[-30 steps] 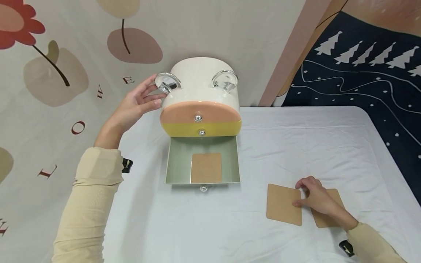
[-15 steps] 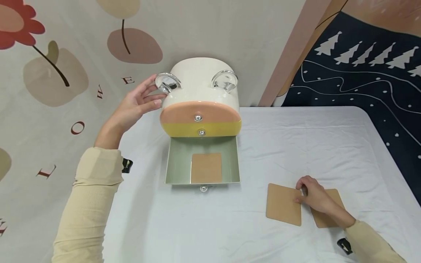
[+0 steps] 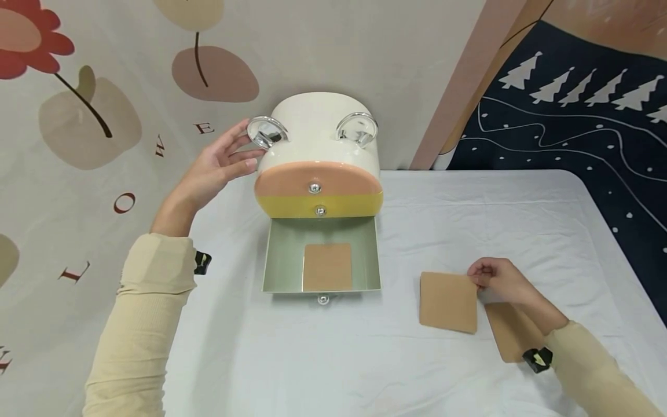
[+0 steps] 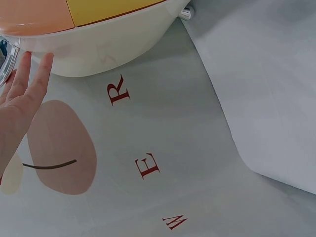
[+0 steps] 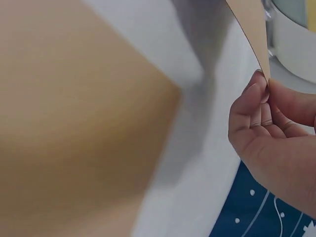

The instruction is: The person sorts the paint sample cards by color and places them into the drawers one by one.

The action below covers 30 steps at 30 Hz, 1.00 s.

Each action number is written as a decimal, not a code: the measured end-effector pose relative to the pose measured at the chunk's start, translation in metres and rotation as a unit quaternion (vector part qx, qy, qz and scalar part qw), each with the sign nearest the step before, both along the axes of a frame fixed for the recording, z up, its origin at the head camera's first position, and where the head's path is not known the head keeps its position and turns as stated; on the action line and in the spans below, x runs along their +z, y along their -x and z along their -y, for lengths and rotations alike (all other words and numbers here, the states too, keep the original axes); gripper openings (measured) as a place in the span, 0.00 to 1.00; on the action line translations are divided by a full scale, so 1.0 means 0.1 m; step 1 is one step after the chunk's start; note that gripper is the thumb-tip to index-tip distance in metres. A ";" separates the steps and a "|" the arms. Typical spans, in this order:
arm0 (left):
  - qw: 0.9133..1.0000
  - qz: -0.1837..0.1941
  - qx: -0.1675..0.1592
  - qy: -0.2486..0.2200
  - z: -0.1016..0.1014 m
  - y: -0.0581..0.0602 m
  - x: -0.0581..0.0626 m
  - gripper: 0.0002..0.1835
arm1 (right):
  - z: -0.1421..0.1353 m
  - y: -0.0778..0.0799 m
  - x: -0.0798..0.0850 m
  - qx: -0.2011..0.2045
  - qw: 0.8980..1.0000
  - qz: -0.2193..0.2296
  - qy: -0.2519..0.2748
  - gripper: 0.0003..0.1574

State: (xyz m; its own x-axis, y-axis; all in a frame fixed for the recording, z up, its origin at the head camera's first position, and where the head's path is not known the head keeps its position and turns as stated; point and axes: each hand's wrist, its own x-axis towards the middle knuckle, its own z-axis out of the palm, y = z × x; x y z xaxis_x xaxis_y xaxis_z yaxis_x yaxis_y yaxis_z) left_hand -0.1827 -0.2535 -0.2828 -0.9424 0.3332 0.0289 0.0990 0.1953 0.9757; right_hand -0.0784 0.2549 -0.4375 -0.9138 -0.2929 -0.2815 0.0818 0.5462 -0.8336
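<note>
In the head view my right hand (image 3: 502, 282) pinches a thin brown square card (image 3: 448, 303) by its upper right corner. The right wrist view has the thumb and fingertips meeting on that card (image 5: 254, 24), its edge raised above the cloth. A second brown card (image 3: 510, 330) lies partly under my right forearm. At the upper left, my left hand (image 3: 221, 156) rests with extended fingers against the side of a rounded cream drawer box (image 3: 323, 127), beside one silver disc (image 3: 267, 132). Its green bottom drawer (image 3: 283, 260) is pulled out, with another brown card (image 3: 327, 266) inside.
A white cloth (image 3: 396, 359) covers the table. Orange and yellow drawer fronts (image 3: 318, 202) with silver knobs sit shut above the green drawer. A printed wall sheet (image 3: 156, 110) stands behind the box, and a dark tree-patterned sheet (image 3: 563, 139) at the right.
My right hand has gripped the near card's corner and lifted it, moving slightly away from me. The left hand and drawer box have stayed in place.
</note>
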 end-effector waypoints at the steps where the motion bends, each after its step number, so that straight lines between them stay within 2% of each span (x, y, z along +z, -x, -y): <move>1: 1.000 0.000 0.000 0.000 0.00 0.00 0.00 0.38 | -0.01 0.03 0.04 -0.005 1.000 -0.003 0.003 0.06; 7: 1.000 0.004 -0.001 -0.011 0.01 -0.01 0.00 0.38 | 0.00 0.21 0.31 -0.039 0.999 -0.020 0.006 0.10; 10: 1.000 0.002 -0.001 -0.012 0.01 -0.01 0.00 0.38 | 0.05 0.30 0.44 -0.051 0.998 -0.037 0.025 0.11; 17: 1.000 0.003 -0.001 -0.012 0.00 -0.02 0.01 0.37 | 0.37 0.51 0.66 -0.065 0.987 -0.052 0.134 0.09; 22: 1.000 0.005 0.001 -0.015 -0.01 -0.03 0.01 0.37 | 0.73 0.63 0.71 -0.060 0.983 -0.046 0.165 0.10; 30: 1.000 0.005 0.002 -0.016 -0.01 -0.04 0.02 0.37 | 1.36 0.75 0.62 -0.038 0.989 -0.024 0.142 0.09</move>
